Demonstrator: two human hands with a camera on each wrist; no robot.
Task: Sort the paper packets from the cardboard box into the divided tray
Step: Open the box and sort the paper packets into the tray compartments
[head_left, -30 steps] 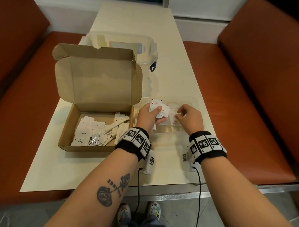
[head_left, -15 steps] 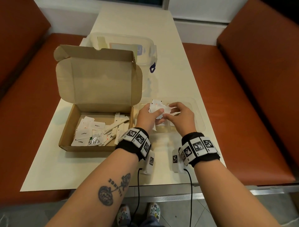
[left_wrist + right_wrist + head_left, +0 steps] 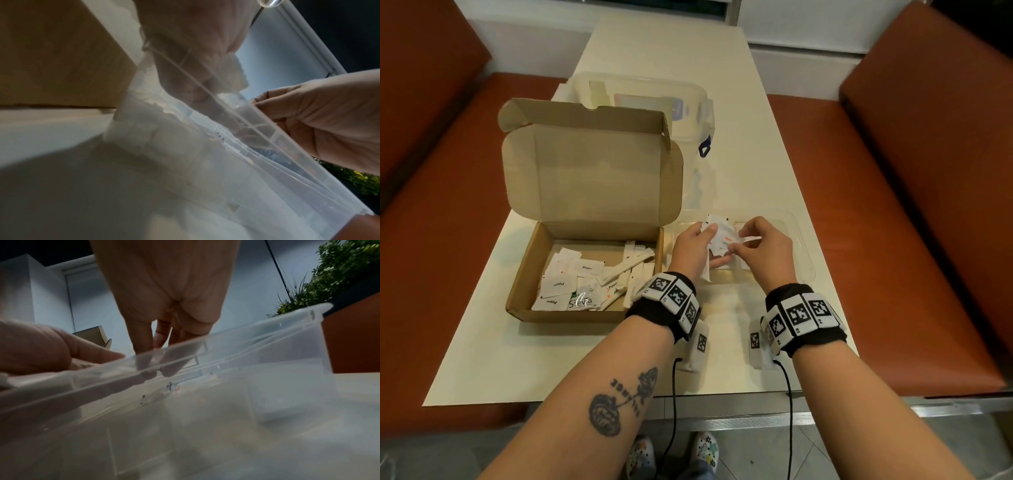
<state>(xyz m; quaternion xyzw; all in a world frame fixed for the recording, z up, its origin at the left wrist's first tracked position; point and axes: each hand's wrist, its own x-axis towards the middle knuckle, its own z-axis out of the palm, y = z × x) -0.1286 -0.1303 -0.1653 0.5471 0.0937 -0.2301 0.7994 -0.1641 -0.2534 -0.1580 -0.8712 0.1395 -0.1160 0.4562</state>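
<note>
Since a second before, the right hand point(image 3: 763, 250) had crossed to the left hand point(image 3: 693, 248), fingers pinching one small white paper packet point(image 3: 734, 246) from its clutched bunch. Both worked above the clear plastic divided tray point(image 3: 799, 236), likely so each packet could drop straight beneath the fingertips; more lay in the brown cardboard box point(image 3: 530, 270) leftward.

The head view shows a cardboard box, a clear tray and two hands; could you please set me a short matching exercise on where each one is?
Things:
1. cardboard box
2. clear tray
3. left hand
4. right hand

Places or states:
A. holds a bunch of packets
B. lid open, packets inside
C. pinches one packet from the bunch
D. on the table, right of the box

Pairs: 1-B, 2-D, 3-A, 4-C
</note>
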